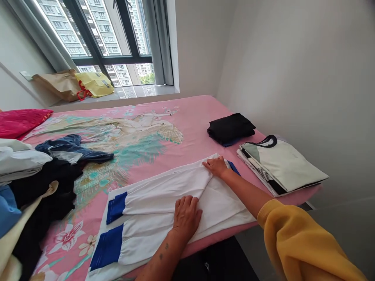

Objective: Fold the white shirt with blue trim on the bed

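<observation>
A white pair of trousers with blue bands at the two leg ends lies spread over the front of the bed. My left hand rests on the middle of the cloth, palm down with its fingers stretched out. At the far upper edge, my right hand has its fingers closed on the white fabric, near a bit of blue that shows just beyond the wrist. A crease runs through the cloth between both hands.
Folded light tops lie in a stack at the right edge, with folded black clothes behind. Denim shorts and a heap of black clothing lie left. The pink bedsheet reaches towards the window; bags stand on its sill.
</observation>
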### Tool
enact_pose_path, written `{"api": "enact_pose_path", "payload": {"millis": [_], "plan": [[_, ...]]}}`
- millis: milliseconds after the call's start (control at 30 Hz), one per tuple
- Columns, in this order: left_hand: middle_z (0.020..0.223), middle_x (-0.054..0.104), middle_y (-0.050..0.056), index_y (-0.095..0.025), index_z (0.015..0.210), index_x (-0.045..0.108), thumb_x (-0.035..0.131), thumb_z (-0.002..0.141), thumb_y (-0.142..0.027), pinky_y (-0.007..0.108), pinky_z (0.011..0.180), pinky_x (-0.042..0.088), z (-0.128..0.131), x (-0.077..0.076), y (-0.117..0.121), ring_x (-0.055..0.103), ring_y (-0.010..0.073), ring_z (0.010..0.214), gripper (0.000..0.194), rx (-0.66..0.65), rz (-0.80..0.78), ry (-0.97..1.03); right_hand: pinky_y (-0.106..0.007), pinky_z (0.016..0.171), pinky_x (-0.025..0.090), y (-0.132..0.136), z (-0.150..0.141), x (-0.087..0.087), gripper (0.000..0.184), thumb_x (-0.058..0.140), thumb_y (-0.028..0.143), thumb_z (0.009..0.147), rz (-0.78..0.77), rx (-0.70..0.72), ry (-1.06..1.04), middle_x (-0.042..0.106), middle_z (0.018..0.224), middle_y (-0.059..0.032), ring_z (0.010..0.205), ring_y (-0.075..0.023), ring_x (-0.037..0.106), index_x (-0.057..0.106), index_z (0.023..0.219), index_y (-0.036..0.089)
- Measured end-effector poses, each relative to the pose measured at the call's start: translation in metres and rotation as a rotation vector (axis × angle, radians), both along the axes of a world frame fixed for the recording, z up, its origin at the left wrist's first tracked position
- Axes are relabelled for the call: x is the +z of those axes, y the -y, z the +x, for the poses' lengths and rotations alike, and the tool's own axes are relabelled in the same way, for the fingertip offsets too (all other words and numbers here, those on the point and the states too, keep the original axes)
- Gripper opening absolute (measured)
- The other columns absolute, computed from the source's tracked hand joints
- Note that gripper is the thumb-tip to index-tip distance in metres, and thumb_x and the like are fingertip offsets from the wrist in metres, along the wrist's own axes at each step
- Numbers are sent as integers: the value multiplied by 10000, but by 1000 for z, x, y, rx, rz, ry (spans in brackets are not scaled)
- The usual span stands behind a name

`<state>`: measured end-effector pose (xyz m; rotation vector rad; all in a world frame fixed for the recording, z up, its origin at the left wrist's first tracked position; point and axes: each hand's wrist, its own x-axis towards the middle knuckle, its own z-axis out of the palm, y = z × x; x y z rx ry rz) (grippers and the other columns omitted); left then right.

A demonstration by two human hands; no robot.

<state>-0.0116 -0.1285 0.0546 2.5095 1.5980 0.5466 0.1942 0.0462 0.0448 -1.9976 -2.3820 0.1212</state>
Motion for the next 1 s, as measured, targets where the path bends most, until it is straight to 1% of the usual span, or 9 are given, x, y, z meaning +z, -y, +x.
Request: {"api": "enact_pose_path", "payload": {"millis": [167,333,467,600,700,767,833,900,1000], "plan": [[721,585,15,-203,742,593,499,724,-42,331,724,359,4,-4,-17,529,177,728,187,-16,52,-14,-367,864,236,-12,-2,-7,500,326,501,927,35,54,-2,688,850,-101,776,-185,573,654,800,147],[758,603,18,-214,776,603,543,777,-137,330,721,386,-6,1,-7,544,180,749,98,-70,4,70,-360,867,246,-11,2,-3,371,414,450,906,125,18,-60,673,885,-89,851,-200,558,632,851,154],[882,633,43,-217,898,609,459,865,-197,337,782,423,-29,-1,-12,570,178,852,155,-39,56,243,-347,910,255,15,-2,15,284,356,321,929,264,-36,-166,620,1046,-92,988,-199,513,573,1017,160],[1106,641,68,-211,1070,593,324,899,-154,385,978,375,-48,-10,-33,539,181,1103,324,9,72,233,-320,959,286,61,-36,21,264,364,260,906,316,179,-391,605,1089,-91,1032,-182,506,569,1044,166],[1357,480,97,-222,1270,484,413,878,-324,563,1059,207,-71,-17,-36,363,278,1297,411,105,-89,-18,-428,1073,154,95,-56,8,464,435,403,873,133,267,-325,465,1329,-123,1255,-237,356,473,1262,153],[1449,332,145,-195,1349,398,491,800,-514,657,1031,117,-97,-19,-29,253,357,1341,642,241,-163,-167,-524,1081,44,110,-55,-2,731,480,548,808,-46,183,-214,289,1450,-155,1347,-300,193,342,1377,111],[1453,299,193,-143,1348,401,506,737,-619,689,1012,77,-123,-17,-21,217,397,1343,781,372,-181,-241,-572,1066,-13,118,-49,-4,881,484,620,766,-158,79,-133,179,1483,-180,1369,-336,95,262,1413,65],[1417,369,191,-126,1298,465,477,778,-575,658,1035,94,-138,-12,-20,250,374,1338,687,411,-141,-231,-555,1075,-32,120,-50,2,832,443,587,804,-118,56,-115,170,1488,-167,1377,-319,72,247,1420,63],[1355,485,99,-184,1216,546,347,896,-327,475,1097,214,-126,-5,-34,351,227,1314,403,182,-46,-87,-448,1115,28,118,-72,16,583,323,422,902,46,147,-173,281,1464,-104,1375,-236,141,323,1399,115]]}}
